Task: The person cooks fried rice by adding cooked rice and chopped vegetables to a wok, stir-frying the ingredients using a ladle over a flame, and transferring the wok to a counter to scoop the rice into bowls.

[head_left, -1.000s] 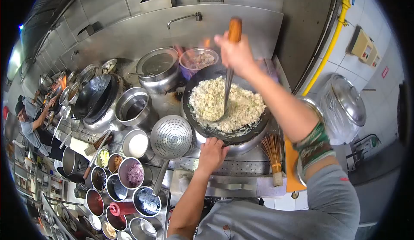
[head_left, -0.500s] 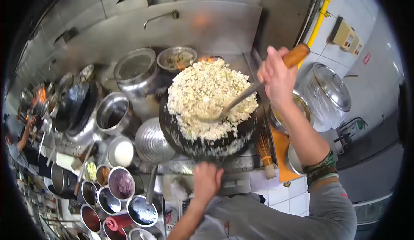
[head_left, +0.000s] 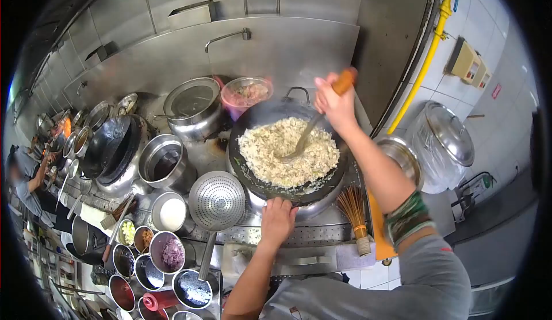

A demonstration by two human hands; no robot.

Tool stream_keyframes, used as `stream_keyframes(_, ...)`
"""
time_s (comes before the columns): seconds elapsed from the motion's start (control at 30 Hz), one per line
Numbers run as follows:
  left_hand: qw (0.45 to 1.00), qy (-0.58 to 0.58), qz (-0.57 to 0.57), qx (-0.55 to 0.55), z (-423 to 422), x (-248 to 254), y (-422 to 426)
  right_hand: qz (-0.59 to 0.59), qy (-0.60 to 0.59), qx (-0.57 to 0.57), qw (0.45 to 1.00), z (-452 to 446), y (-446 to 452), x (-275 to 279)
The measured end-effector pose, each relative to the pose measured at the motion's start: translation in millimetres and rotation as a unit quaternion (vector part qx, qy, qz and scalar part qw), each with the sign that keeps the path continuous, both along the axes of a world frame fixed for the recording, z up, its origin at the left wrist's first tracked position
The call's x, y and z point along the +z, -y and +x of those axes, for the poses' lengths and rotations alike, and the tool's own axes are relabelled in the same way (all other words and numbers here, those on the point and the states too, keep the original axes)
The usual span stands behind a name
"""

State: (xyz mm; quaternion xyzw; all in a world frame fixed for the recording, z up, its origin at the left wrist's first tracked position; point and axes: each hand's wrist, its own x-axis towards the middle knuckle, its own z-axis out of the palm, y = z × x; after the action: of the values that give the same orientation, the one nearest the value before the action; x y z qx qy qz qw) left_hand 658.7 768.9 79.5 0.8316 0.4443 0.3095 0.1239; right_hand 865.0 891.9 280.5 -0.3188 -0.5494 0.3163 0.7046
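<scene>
A black wok (head_left: pixel 273 112) sits on the burner in front of me, holding a broad heap of pale fried rice (head_left: pixel 264 147) flecked with green. My right hand (head_left: pixel 336 106) is wrapped around the wooden handle of a metal ladle (head_left: pixel 306 135), and its bowl is sunk in the rice. At the wok's near rim is my left hand (head_left: pixel 278 219), its fingers closed over the edge. The exact grip beneath them is hidden.
Left of the wok lie a perforated strainer (head_left: pixel 217 199) and a steel pot (head_left: pixel 164 162). Several ingredient containers (head_left: pixel 168 252) stand lower left. A bamboo brush (head_left: pixel 353 211) lies at right; a bagged, lidded pot (head_left: pixel 443 136) stands beyond. Another person (head_left: pixel 29 182) works far left.
The rice, heaped high and spread toward the far side, now lies lower inside the wok. The wok's far rim shows now. My right hand keeps the ladle; the camera view has shifted.
</scene>
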Motion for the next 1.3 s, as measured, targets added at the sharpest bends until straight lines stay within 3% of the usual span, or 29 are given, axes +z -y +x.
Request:
stream_keyframes(0.03,1.000,-0.005,-0.010,-0.003,0.4,1.5,2.4,-0.006,-0.003,0.001,1.000,8.1,-9.9,15.0)
stream_keyframes(0.1,1.000,-0.014,-0.019,-0.010,-1.9,1.2,7.3,-0.062,0.003,-0.101,0.993,22.4,-16.3,61.9)
stream_keyframes(0.17,1.000,-0.009,-0.016,0.001,-0.3,1.4,-1.5,-0.037,-0.049,-0.045,0.997,47.4,2.1,99.3)
stream_keyframes(0.23,1.000,0.007,-0.006,-0.009,1.1,-0.3,-1.8,-0.047,-0.032,-0.047,0.997,63.3,30.0,91.1)
stream_keyframes(0.27,1.000,0.022,-0.007,-0.012,1.7,3.8,-1.6,-0.052,-0.010,-0.155,0.986,51.0,21.9,55.3)
stream_keyframes(0.33,1.000,0.021,-0.009,-0.012,2.0,1.6,0.4,-0.064,-0.088,-0.094,0.990,46.8,15.0,25.0)
stream_keyframes(0.43,0.998,0.048,-0.002,-0.032,-5.9,31.4,25.9,-0.134,-0.138,-0.161,0.968,53.8,16.9,67.2)
stream_keyframes(0.53,0.996,0.086,0.005,-0.034,-8.0,81.4,62.7,-0.176,-0.115,-0.117,0.971,68.1,40.7,89.2)
stream_keyframes(0.63,0.996,0.084,0.013,-0.024,-0.4,57.2,49.3,-0.128,-0.090,-0.196,0.968,25.6,49.1,84.0)
stream_keyframes(0.7,0.999,0.050,-0.016,0.001,-12.3,13.2,63.8,-0.065,-0.044,-0.223,0.972,3.3,60.5,58.5)
stream_keyframes(0.77,0.999,-0.002,0.045,0.002,-29.8,-31.7,77.6,0.019,-0.097,-0.193,0.976,-1.5,97.0,43.9)
stream_keyframes(0.8,1.000,-0.005,-0.015,-0.011,-38.2,-13.8,97.7,0.053,-0.072,-0.191,0.978,-0.5,124.4,35.0)
stream_keyframes(0.83,0.996,0.071,0.035,-0.044,-38.8,1.5,104.0,0.083,-0.079,-0.198,0.973,-5.3,144.8,10.5)
stream_keyframes(0.9,0.999,0.041,0.001,0.011,-25.0,29.5,76.7,0.143,0.015,-0.137,0.980,-20.0,183.6,-48.5)
stream_keyframes(0.93,0.995,0.094,0.028,-0.004,-17.8,40.4,50.8,0.001,0.111,-0.178,0.978,-19.6,210.8,-75.8)
stream_keyframes(0.97,0.994,0.103,0.046,0.000,-10.1,33.9,37.8,0.020,0.389,-0.204,0.898,-18.2,230.0,-74.0)
stream_keyframes(1.07,0.997,0.045,-0.046,-0.050,2.1,15.9,10.8,-0.143,0.470,-0.083,0.867,-0.3,265.2,-104.5)
stream_keyframes(1.1,0.997,0.044,-0.041,-0.051,-3.5,14.7,14.9,-0.139,0.469,-0.085,0.868,3.4,269.0,-115.9)
stream_keyframes(1.13,0.994,0.091,0.011,-0.058,-11.0,14.0,19.4,-0.302,0.229,-0.046,0.924,9.5,268.5,-127.8)
stream_keyframes(1.17,0.986,0.138,0.061,-0.065,-19.5,12.8,25.2,-0.438,-0.031,-0.002,0.898,16.9,263.3,-136.6)
stream_keyframes(1.2,0.990,0.138,0.024,-0.015,-40.7,17.1,41.5,-0.483,-0.163,0.031,0.860,20.1,256.2,-143.2)
stream_keyframes(1.23,0.990,0.135,-0.011,0.035,-67.2,16.0,57.4,-0.482,-0.167,0.029,0.860,14.4,247.4,-144.2)
stream_keyframes(1.3,0.974,0.046,-0.003,0.222,-115.9,-32.7,84.3,-0.556,-0.343,0.142,0.744,-8.1,225.0,-146.6)
